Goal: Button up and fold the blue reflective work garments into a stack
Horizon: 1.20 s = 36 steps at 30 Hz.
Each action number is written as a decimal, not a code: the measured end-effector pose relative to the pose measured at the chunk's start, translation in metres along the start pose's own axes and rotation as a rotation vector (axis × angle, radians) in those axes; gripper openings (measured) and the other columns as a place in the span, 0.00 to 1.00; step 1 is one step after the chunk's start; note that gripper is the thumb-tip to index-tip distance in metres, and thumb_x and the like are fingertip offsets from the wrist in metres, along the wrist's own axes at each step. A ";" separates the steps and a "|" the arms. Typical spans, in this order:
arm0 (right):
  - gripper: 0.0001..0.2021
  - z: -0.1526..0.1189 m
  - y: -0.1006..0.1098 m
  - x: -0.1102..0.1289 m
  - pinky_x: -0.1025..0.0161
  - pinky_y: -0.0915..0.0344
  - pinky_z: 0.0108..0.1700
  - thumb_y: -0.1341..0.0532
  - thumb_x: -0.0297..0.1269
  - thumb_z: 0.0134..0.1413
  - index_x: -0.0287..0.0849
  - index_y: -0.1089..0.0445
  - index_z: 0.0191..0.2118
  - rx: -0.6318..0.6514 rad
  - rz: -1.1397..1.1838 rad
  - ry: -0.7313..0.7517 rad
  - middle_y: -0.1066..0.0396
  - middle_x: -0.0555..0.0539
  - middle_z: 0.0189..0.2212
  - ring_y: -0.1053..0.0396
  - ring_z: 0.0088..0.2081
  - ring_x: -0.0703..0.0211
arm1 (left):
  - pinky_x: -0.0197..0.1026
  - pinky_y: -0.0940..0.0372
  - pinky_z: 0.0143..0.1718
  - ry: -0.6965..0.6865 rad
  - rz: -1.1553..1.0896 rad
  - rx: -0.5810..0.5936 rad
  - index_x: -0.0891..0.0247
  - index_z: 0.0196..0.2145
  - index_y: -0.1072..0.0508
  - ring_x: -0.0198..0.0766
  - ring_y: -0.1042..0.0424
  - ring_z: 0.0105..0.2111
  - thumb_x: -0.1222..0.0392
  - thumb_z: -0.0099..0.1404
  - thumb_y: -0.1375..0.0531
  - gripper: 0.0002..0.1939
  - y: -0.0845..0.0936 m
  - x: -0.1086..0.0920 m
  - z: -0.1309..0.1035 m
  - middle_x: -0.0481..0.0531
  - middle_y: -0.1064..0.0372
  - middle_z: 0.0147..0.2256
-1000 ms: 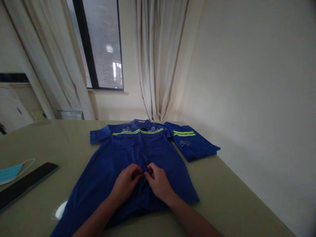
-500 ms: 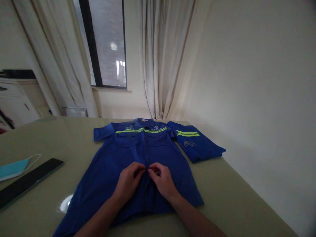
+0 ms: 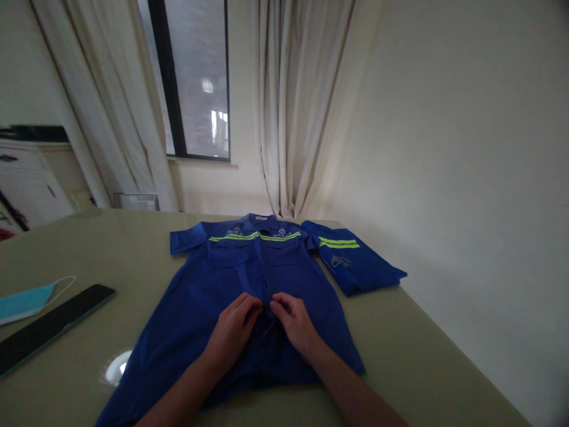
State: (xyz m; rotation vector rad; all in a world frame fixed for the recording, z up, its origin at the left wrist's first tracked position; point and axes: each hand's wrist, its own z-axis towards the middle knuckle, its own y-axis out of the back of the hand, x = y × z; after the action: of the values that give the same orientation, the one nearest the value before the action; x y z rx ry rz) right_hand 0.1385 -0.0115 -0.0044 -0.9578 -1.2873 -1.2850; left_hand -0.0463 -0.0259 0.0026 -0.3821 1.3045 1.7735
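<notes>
A blue short-sleeved work shirt [image 3: 231, 273] with yellow-green stripes across the chest lies front up on the table, its collar pointing away from me. My left hand [image 3: 237, 323] pinches the front placket a little below the middle. Just to its right, my right hand [image 3: 293, 320] pinches the opposite edge of the placket, thumb against fingers. A narrow gap separates the fingertips of the two hands. Any button between them is too small to make out.
A folded blue garment [image 3: 355, 261] with matching stripes lies right of the shirt, touching its sleeve. On the left of the table [image 3: 146, 249] are a black phone-like slab [image 3: 57, 323] and a light-blue face mask [image 3: 26, 301]. Wall and curtains [image 3: 293, 107] stand behind.
The fingertips have moved slightly apart, with the right hand shifting a little to the right. The shirt's lower edge has shifted slightly. Both hands stay at the placket.
</notes>
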 end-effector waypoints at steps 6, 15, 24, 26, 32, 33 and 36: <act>0.24 0.002 0.003 0.008 0.66 0.46 0.25 0.31 0.58 0.48 0.42 0.25 0.41 0.030 0.183 -0.162 0.38 0.55 0.22 0.44 0.23 0.64 | 0.45 0.33 0.47 0.055 0.106 0.078 0.57 0.42 0.26 0.42 0.26 0.42 0.62 0.71 0.44 0.07 0.002 -0.001 0.000 0.50 0.27 0.41; 0.16 0.002 0.007 0.013 0.66 0.43 0.28 0.29 0.49 0.48 0.42 0.30 0.32 0.128 0.144 -0.065 0.37 0.55 0.23 0.40 0.25 0.64 | 0.43 0.33 0.43 0.060 0.145 0.075 0.57 0.39 0.27 0.41 0.27 0.40 0.62 0.72 0.44 0.06 0.006 -0.003 -0.001 0.49 0.28 0.38; 0.06 -0.010 -0.006 0.010 0.65 0.40 0.32 0.37 0.39 0.58 0.42 0.30 0.33 -0.004 -0.185 0.138 0.33 0.52 0.26 0.35 0.29 0.61 | 0.44 0.32 0.49 -0.189 0.249 -0.025 0.54 0.43 0.25 0.41 0.27 0.42 0.61 0.72 0.43 0.07 0.005 0.002 -0.001 0.48 0.26 0.41; 0.06 -0.012 -0.007 0.014 0.65 0.39 0.33 0.38 0.38 0.59 0.42 0.28 0.35 -0.071 -0.258 0.181 0.31 0.50 0.27 0.34 0.29 0.60 | 0.45 0.31 0.50 -0.211 0.271 -0.035 0.54 0.43 0.25 0.41 0.27 0.42 0.61 0.72 0.43 0.07 0.006 0.003 -0.001 0.48 0.26 0.42; 0.04 -0.014 -0.008 0.017 0.66 0.40 0.32 0.39 0.34 0.57 0.42 0.28 0.33 -0.114 -0.353 0.239 0.30 0.50 0.26 0.33 0.28 0.61 | 0.44 0.30 0.46 -0.263 0.328 -0.042 0.56 0.42 0.25 0.40 0.27 0.39 0.62 0.74 0.46 0.09 0.005 -0.001 -0.001 0.50 0.27 0.40; 0.04 -0.014 -0.009 0.017 0.66 0.40 0.32 0.39 0.33 0.56 0.42 0.28 0.32 -0.112 -0.363 0.234 0.30 0.51 0.25 0.33 0.27 0.61 | 0.44 0.30 0.46 -0.274 0.336 -0.038 0.57 0.42 0.25 0.40 0.28 0.39 0.63 0.74 0.46 0.09 0.005 -0.002 -0.001 0.50 0.27 0.39; 0.04 -0.015 -0.010 0.017 0.66 0.41 0.31 0.38 0.31 0.55 0.42 0.28 0.30 -0.129 -0.393 0.215 0.30 0.51 0.24 0.34 0.26 0.61 | 0.44 0.30 0.44 -0.294 0.363 -0.027 0.57 0.41 0.26 0.41 0.28 0.38 0.64 0.74 0.47 0.10 0.005 -0.004 0.000 0.50 0.27 0.37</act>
State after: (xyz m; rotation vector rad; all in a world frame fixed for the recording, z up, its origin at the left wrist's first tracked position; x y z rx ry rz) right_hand 0.1280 -0.0292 0.0088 -0.6478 -1.2732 -1.7416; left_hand -0.0480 -0.0283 0.0079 0.1104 1.1908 2.0558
